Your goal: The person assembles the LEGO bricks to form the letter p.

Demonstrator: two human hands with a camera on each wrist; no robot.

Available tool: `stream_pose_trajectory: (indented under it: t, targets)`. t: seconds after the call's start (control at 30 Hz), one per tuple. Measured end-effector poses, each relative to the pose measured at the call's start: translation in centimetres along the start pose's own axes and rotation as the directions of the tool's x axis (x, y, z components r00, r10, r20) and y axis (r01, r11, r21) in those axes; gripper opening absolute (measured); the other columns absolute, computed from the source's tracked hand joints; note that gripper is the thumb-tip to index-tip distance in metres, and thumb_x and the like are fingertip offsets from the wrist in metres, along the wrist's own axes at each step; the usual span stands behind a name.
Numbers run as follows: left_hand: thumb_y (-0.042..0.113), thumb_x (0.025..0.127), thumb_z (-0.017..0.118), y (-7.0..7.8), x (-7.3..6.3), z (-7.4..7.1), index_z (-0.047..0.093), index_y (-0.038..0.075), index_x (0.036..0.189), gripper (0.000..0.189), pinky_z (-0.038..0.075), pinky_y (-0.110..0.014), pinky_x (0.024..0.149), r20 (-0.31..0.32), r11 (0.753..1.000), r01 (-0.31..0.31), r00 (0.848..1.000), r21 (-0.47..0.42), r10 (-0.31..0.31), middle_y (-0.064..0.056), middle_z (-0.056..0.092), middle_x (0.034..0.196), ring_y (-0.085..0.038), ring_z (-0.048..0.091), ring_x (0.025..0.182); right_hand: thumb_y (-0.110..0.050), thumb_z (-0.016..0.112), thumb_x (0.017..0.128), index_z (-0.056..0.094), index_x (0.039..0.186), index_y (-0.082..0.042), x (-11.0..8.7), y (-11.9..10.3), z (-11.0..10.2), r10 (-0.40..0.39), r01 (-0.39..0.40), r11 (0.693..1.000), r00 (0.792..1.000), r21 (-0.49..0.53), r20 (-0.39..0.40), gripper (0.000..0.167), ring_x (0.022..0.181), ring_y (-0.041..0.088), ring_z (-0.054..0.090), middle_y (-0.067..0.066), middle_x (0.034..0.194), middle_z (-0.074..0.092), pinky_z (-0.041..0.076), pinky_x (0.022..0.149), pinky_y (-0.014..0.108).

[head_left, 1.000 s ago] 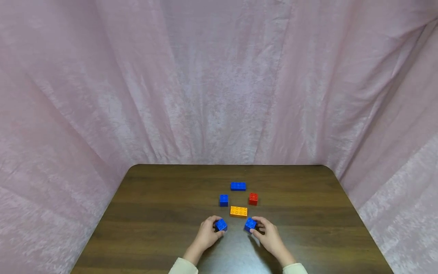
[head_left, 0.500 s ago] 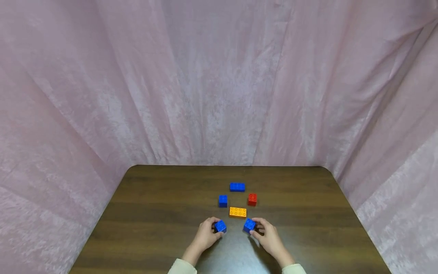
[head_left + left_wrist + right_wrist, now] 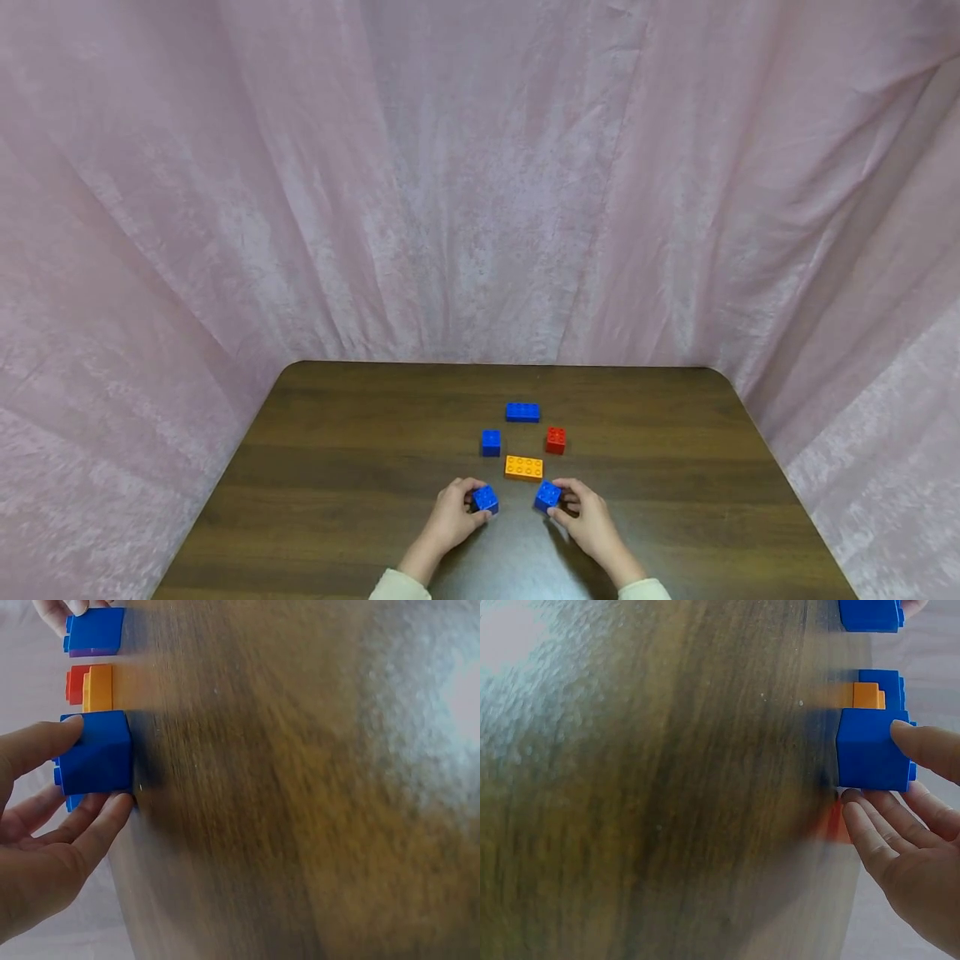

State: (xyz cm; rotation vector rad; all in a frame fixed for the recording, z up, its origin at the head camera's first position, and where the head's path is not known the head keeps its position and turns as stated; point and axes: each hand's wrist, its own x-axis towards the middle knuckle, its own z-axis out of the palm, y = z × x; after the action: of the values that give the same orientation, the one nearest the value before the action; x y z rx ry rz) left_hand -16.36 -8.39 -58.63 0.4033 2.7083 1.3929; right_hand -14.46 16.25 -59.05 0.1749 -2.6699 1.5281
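Note:
My left hand (image 3: 450, 515) holds a square blue toy building brick (image 3: 486, 500) between thumb and fingers, studs up. In the left wrist view, the thumb lies on one side of this brick (image 3: 96, 754) and fingertips on the other, close to the tabletop. Opposite it, my right hand (image 3: 591, 521) grips a second square blue brick (image 3: 547, 497), turned at an angle. The right wrist view shows the thumb against its top edge and fingers below. A gap separates the two held bricks. Just beyond them lies a yellow-orange long brick (image 3: 523, 468), with nothing gripping it.
Farther back on the brown wooden table (image 3: 360, 467) stand a square blue brick (image 3: 491, 443) on the left and a square red brick (image 3: 555, 440) on the right. A long blue brick (image 3: 522, 412) lies behind them. Pink curtains (image 3: 480, 183) hang around the table.
The head view shifts a little. Both hands keep their hold in nearly the same place; the left blue brick is turned slightly. The other bricks stay put.

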Motion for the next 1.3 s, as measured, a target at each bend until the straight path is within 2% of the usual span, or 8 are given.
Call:
stream_pose_trajectory:
  t: [0.13,0.4,0.63,0.8,1.07,1.3]
  targets:
    - [0.003,0.074,0.081,0.2,0.1,-0.2,0.066,0.001,0.106,0.035,0.053,-0.027,0.069,-0.001,1.000,0.003,1.000,-0.006,-0.003,-0.007,0.059,0.094,-0.021,0.058,0.083,0.005,0.076,0.077,0.063,0.108,0.002,0.1,0.0,0.0,0.000,0.000,1.000,1.000,0.012,-0.005,0.034,0.093,0.035,0.065,0.021,0.105,0.066,0.057,0.080,0.042]
    - [0.003,0.072,0.081,0.1,0.4,-0.3,0.067,0.001,0.104,0.035,0.055,-0.028,0.069,-0.062,0.999,-0.048,0.997,0.004,0.048,-0.007,0.059,0.091,-0.021,0.059,0.080,0.004,0.076,0.078,0.063,0.109,0.001,0.1,-0.3,-0.3,0.003,-0.002,0.999,0.999,0.054,-0.032,0.035,0.097,0.036,0.064,0.021,0.110,0.064,0.056,0.083,0.042]
    - [0.002,0.073,0.080,0.2,0.7,-0.3,0.066,-0.001,0.104,0.034,0.058,-0.035,0.070,-0.103,0.997,-0.060,0.993,-0.055,0.054,-0.010,0.060,0.091,-0.025,0.062,0.080,0.003,0.075,0.079,0.064,0.111,-0.002,0.2,-0.7,-0.6,0.024,-0.015,0.993,0.997,0.118,-0.072,0.035,0.099,0.035,0.064,0.015,0.107,0.063,0.056,0.083,0.044]
    - [0.001,0.073,0.080,0.2,0.9,-0.2,0.065,-0.002,0.104,0.034,0.058,-0.031,0.067,-0.128,0.994,-0.077,0.990,-0.082,0.066,-0.009,0.059,0.089,-0.023,0.063,0.077,0.004,0.074,0.079,0.065,0.112,-0.003,0.2,-0.9,-0.7,0.048,-0.035,0.987,0.996,0.156,-0.079,0.035,0.100,0.034,0.064,0.013,0.106,0.063,0.056,0.084,0.044]
    - [0.002,0.074,0.080,0.0,1.0,-0.2,0.066,-0.001,0.106,0.034,0.059,-0.032,0.067,-0.120,0.991,-0.067,0.991,-0.120,0.053,-0.009,0.058,0.090,-0.021,0.062,0.078,0.004,0.075,0.079,0.066,0.112,-0.004,0.2,-1.3,-0.6,0.043,-0.025,0.974,0.996,0.223,-0.072,0.035,0.104,0.035,0.062,0.011,0.107,0.063,0.055,0.087,0.045]
    - [-0.001,0.074,0.079,0.0,1.2,-0.2,0.065,-0.001,0.106,0.034,0.059,-0.032,0.068,-0.112,0.984,-0.070,0.992,-0.161,0.052,-0.009,0.057,0.090,-0.022,0.063,0.079,0.008,0.072,0.080,0.064,0.113,0.000,0.3,-1.9,-0.2,0.013,-0.001,0.959,0.999,0.284,-0.042,0.035,0.104,0.040,0.061,0.019,0.111,0.061,0.052,0.089,0.051]
